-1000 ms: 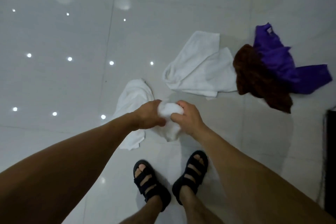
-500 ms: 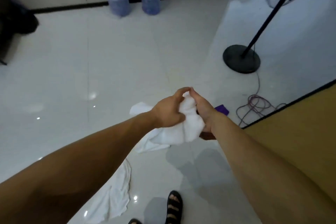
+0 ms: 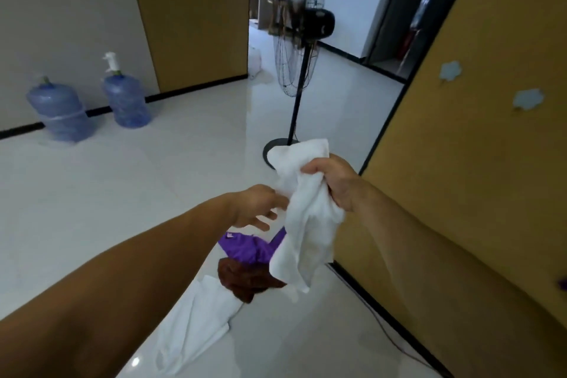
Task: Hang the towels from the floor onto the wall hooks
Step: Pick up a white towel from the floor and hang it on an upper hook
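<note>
White towels: two, a held white towel (image 3: 306,224) and a white towel on the floor (image 3: 196,325)
Coloured towels: two, a brown towel (image 3: 245,279) and a purple towel (image 3: 248,248)
Water jugs: two, left jug (image 3: 59,112), right jug (image 3: 127,101)
Standing fan (image 3: 302,27): one
Wall hooks: two, nearer hook (image 3: 528,99), farther hook (image 3: 450,70)
Hands: two, left hand (image 3: 256,207), right hand (image 3: 333,181)
</note>
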`<state>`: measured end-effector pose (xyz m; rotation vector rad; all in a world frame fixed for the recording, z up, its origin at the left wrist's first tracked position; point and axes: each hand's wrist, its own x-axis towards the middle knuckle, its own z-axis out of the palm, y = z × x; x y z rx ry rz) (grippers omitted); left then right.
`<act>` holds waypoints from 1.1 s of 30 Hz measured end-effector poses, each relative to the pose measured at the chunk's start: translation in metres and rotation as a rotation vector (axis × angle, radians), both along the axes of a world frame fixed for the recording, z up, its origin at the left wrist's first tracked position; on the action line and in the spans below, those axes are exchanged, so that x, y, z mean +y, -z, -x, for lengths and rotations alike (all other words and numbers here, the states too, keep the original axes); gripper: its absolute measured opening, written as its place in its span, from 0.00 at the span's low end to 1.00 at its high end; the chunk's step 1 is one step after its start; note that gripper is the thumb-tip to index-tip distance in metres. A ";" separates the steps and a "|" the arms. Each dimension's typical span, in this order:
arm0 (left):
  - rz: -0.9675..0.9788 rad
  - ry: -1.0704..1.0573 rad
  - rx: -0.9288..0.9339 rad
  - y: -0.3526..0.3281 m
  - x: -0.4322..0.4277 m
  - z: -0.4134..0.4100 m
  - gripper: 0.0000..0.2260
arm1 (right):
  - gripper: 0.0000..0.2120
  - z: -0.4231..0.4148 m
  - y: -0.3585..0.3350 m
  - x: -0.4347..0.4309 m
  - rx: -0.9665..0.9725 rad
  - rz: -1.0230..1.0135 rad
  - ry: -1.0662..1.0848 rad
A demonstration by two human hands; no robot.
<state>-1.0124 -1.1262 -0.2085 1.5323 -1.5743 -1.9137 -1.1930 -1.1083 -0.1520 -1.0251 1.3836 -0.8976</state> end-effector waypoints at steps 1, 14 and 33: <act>0.017 0.030 -0.016 -0.006 0.002 0.006 0.21 | 0.17 0.005 -0.008 0.006 -0.023 0.010 0.027; 0.050 -0.213 0.413 -0.045 0.020 0.087 0.16 | 0.17 0.093 -0.023 0.094 0.219 -0.106 0.315; 0.698 -0.202 -0.213 -0.103 0.056 0.137 0.16 | 0.21 0.211 -0.044 0.196 0.013 0.018 0.837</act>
